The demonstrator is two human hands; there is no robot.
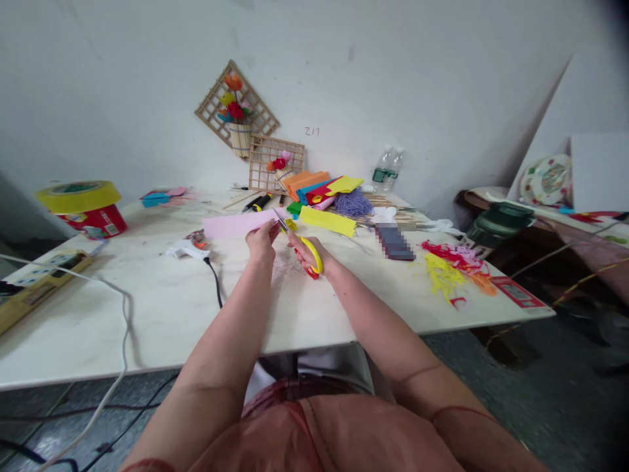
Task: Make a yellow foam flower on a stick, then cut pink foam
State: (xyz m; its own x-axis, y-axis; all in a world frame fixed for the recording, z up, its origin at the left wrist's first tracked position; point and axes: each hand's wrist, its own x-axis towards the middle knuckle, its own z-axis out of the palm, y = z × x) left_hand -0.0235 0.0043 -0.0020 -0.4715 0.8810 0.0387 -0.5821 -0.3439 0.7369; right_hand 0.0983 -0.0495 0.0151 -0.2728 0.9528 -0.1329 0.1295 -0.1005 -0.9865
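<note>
My left hand (261, 241) pinches the right end of a long pink foam sheet (234, 224) held just above the white table (147, 308). My right hand (305, 254) grips yellow-and-red-handled scissors (308, 252), their blades (281, 223) meeting the pink sheet's edge beside my left fingers. A yellow foam strip (327, 221) lies just behind the scissors.
A white glue gun (187, 248) with a black cord lies left of my hands. Foam sheets (319, 187), purple yarn (352, 204) and wooden sticks sit behind. Coloured scraps (449, 265) lie at right, a power strip (39, 278) and tape rolls (81, 196) at left.
</note>
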